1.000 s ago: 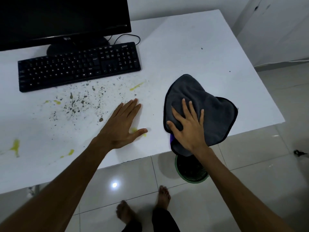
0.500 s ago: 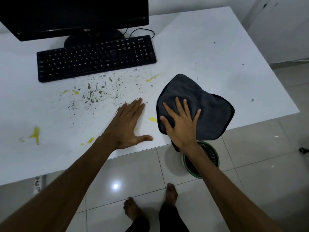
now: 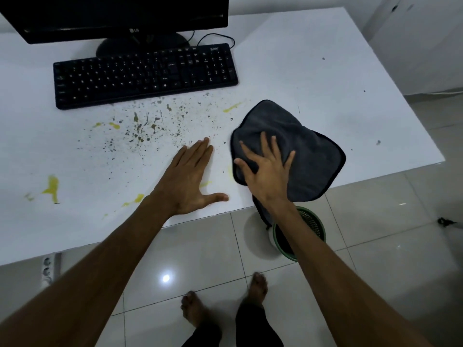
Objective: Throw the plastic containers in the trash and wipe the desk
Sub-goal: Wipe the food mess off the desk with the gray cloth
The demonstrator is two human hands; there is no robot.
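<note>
Far out past your left hand, near the desk's front edge, a streak of yellow spill lies on the white desk, and smaller yellow dabs sit just beside your left wrist. Your left hand itself lies flat on the desk, palm down, fingers straight and together, thumb splayed out toward your right hand; it grasps nothing. Ahead of its fingertips spreads a scatter of dark specks, reaching up to the black keyboard. Behind the keyboard stands a black monitor whose lower bezel reads "LG"; the keyboard carries small white lettering at its top right corner, too small for you to read.

Between your two hands a thin yellow smear shows on the desk. Your right hand rests palm down on the dark grey microfibre cloth, fingers spread and nearly straight, pressing the cloth to the desk rather than gripping it. The cloth lies near the front edge, and one corner hangs over that edge beneath your right wrist. Below your right forearm, on the tiled floor, stands a green mesh trash bin. No plastic containers can be made out.
</note>
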